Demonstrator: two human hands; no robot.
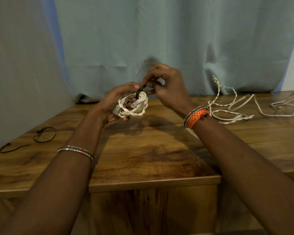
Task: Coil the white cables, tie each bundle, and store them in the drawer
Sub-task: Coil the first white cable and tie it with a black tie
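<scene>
My left hand [115,103] grips a coiled bundle of white cable [137,106] above the wooden table [143,150], with its plugs showing inside the coil. A black tie [138,93] is wrapped around the top of the bundle. My right hand [166,87] pinches the end of that tie between thumb and fingertips, just above the coil. Loose white cables [231,106] lie uncoiled on the table to the right, behind my right wrist. The drawer is not in view.
Two black ties [44,134] lie on the table at the far left near the wall. A pale green curtain [159,39] hangs right behind the table. The table's front edge [153,183] steps forward in the middle.
</scene>
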